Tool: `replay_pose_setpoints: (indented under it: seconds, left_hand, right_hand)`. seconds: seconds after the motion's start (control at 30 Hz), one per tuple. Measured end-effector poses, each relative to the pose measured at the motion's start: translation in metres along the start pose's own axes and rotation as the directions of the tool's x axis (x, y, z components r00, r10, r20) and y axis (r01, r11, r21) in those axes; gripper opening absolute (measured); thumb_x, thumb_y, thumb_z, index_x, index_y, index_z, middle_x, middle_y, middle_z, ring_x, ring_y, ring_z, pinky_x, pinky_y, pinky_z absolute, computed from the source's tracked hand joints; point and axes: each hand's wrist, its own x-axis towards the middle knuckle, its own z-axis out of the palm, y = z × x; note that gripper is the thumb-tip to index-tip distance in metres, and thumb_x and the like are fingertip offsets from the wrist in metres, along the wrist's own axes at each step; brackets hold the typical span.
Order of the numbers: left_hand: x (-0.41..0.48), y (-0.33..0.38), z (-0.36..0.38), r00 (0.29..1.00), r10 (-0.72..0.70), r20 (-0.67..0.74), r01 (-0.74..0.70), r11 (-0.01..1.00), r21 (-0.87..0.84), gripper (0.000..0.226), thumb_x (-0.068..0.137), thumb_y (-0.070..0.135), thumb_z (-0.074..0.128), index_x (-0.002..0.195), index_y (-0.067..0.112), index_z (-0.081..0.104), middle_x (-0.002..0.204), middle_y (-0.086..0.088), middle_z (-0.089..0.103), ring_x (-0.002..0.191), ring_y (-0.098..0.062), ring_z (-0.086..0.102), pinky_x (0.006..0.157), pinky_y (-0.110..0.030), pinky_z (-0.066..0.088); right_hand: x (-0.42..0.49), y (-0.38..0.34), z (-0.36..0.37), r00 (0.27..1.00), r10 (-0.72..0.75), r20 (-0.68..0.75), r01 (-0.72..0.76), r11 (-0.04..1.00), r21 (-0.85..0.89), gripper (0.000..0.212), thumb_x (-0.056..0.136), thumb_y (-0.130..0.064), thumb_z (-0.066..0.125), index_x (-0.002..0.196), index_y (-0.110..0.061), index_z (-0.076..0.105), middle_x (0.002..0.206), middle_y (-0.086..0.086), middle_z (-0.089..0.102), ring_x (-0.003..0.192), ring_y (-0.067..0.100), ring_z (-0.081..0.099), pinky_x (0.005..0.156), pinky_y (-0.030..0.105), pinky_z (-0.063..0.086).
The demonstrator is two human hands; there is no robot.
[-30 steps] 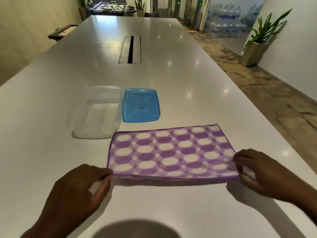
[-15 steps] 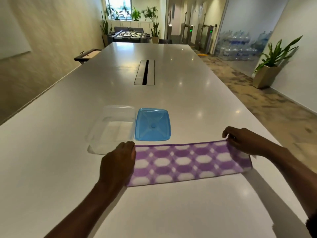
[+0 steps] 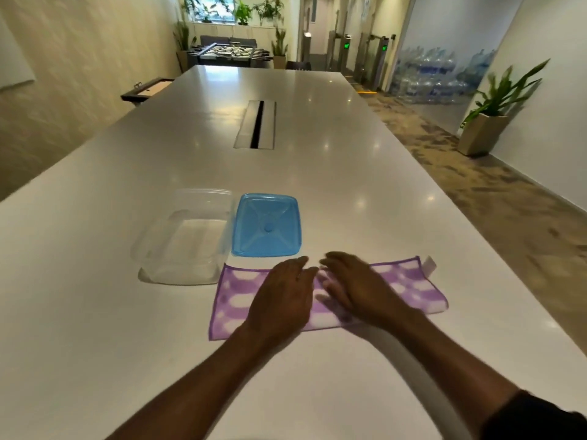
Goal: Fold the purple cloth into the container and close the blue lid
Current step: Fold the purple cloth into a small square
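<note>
The purple and white patterned cloth point(image 3: 236, 300) lies folded into a long strip on the white table, just in front of the container and lid. My left hand point(image 3: 282, 296) and my right hand point(image 3: 355, 287) rest flat on the middle of the strip, side by side, fingers spread and gripping nothing. The clear plastic container point(image 3: 187, 239) stands open beyond the cloth's left end. The blue lid point(image 3: 266, 225) lies flat on the table right beside it, to its right.
The long white table point(image 3: 349, 160) has a cable slot point(image 3: 255, 123) further back. Its right edge drops to a carpeted floor with a potted plant point(image 3: 489, 122). A wall runs along the left side.
The cloth was folded in half away from me into a narrow strip. My hands then left its ends and came together flat on its middle.
</note>
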Motion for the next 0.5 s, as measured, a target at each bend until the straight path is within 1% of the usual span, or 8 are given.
replay_pose_setpoints:
  seconds: [0.03, 0.07, 0.1, 0.13, 0.2, 0.3, 0.4, 0.5]
  left_hand:
    - [0.002, -0.005, 0.008, 0.995, -0.010, 0.101, 0.008, 1.000, 0.024, 0.042, 0.094, 0.024, 0.051, 0.134, 0.013, 0.052, 0.144, -0.015, 0.048, 0.132, -0.029, 0.044, 0.113, -0.039, 0.030]
    - [0.003, -0.010, 0.017, 0.979, -0.046, 0.198, 0.035, 0.998, 0.056, 0.050, 0.097, 0.036, 0.041, 0.142, 0.016, 0.040, 0.152, -0.012, 0.035, 0.141, -0.026, 0.031, 0.117, -0.039, 0.019]
    - [0.001, -0.017, 0.025, 0.961, -0.094, 0.260, 0.074, 0.994, 0.086, 0.058, 0.096, 0.048, 0.031, 0.147, 0.020, 0.030, 0.157, -0.007, 0.027, 0.145, -0.023, 0.022, 0.119, -0.040, 0.012]
    - [-0.004, -0.026, 0.030, 0.950, -0.135, 0.283, 0.108, 0.988, 0.107, 0.067, 0.093, 0.060, 0.022, 0.148, 0.023, 0.025, 0.158, -0.004, 0.023, 0.146, -0.020, 0.017, 0.119, -0.040, 0.009]
    - [-0.012, -0.037, 0.035, 0.949, -0.161, 0.271, 0.130, 0.983, 0.129, 0.082, 0.084, 0.075, 0.007, 0.149, 0.028, 0.021, 0.159, -0.002, 0.020, 0.147, -0.020, 0.014, 0.118, -0.043, 0.010]
    - [-0.025, -0.049, 0.032, 0.940, -0.190, 0.283, 0.143, 0.974, 0.177, 0.091, 0.076, 0.081, -0.003, 0.150, 0.032, 0.017, 0.161, -0.001, 0.012, 0.148, -0.021, 0.009, 0.118, -0.046, 0.008]
    - [-0.036, -0.054, 0.025, 0.934, -0.235, 0.267, 0.187, 0.963, 0.194, 0.094, 0.074, 0.085, -0.003, 0.150, 0.034, 0.015, 0.161, -0.002, 0.007, 0.148, -0.022, 0.006, 0.118, -0.049, 0.005]
    - [-0.044, -0.052, 0.020, 0.931, -0.260, 0.257, 0.214, 0.958, 0.192, 0.094, 0.072, 0.087, 0.000, 0.150, 0.035, 0.012, 0.162, -0.004, 0.004, 0.148, -0.025, 0.003, 0.117, -0.049, 0.003]
  right_hand:
    - [-0.002, -0.006, 0.009, 0.996, 0.009, 0.089, -0.011, 1.000, 0.016, 0.054, 0.094, -0.039, 0.052, 0.134, -0.002, 0.053, 0.140, 0.021, 0.052, 0.130, 0.033, 0.048, 0.110, 0.040, 0.035]
    - [-0.007, -0.005, 0.017, 0.986, 0.044, 0.163, -0.044, 0.999, 0.000, 0.059, 0.097, -0.044, 0.045, 0.142, -0.006, 0.043, 0.150, 0.017, 0.041, 0.139, 0.028, 0.038, 0.115, 0.038, 0.027]
    - [-0.012, 0.000, 0.024, 0.974, 0.079, 0.211, -0.073, 0.997, -0.038, 0.064, 0.098, -0.050, 0.036, 0.148, -0.011, 0.033, 0.157, 0.012, 0.030, 0.145, 0.023, 0.027, 0.119, 0.038, 0.018]
    - [-0.018, 0.007, 0.030, 0.964, 0.109, 0.241, -0.094, 0.993, -0.071, 0.068, 0.097, -0.056, 0.028, 0.152, -0.015, 0.024, 0.161, 0.006, 0.021, 0.148, 0.018, 0.017, 0.120, 0.038, 0.011]
    - [-0.027, 0.025, 0.031, 0.954, 0.168, 0.250, -0.148, 0.984, -0.098, 0.077, 0.092, -0.066, 0.015, 0.154, -0.020, 0.015, 0.163, 0.000, 0.011, 0.149, 0.014, 0.007, 0.119, 0.040, 0.002]
    - [-0.042, 0.057, 0.024, 0.933, 0.271, 0.238, -0.245, 0.960, -0.133, 0.085, 0.085, -0.074, 0.009, 0.154, -0.023, 0.008, 0.164, -0.004, 0.004, 0.150, 0.013, 0.002, 0.118, 0.040, -0.002]
    - [-0.060, 0.092, 0.014, 0.899, 0.392, 0.193, -0.360, 0.915, -0.182, 0.086, 0.085, -0.075, 0.009, 0.154, -0.023, 0.008, 0.164, -0.003, 0.005, 0.150, 0.014, 0.003, 0.119, 0.043, 0.001]
    - [-0.076, 0.118, 0.003, 0.848, 0.503, 0.167, -0.470, 0.860, -0.199, 0.093, 0.080, -0.080, 0.002, 0.154, -0.024, 0.007, 0.164, -0.003, 0.004, 0.150, 0.015, 0.004, 0.118, 0.047, 0.004]
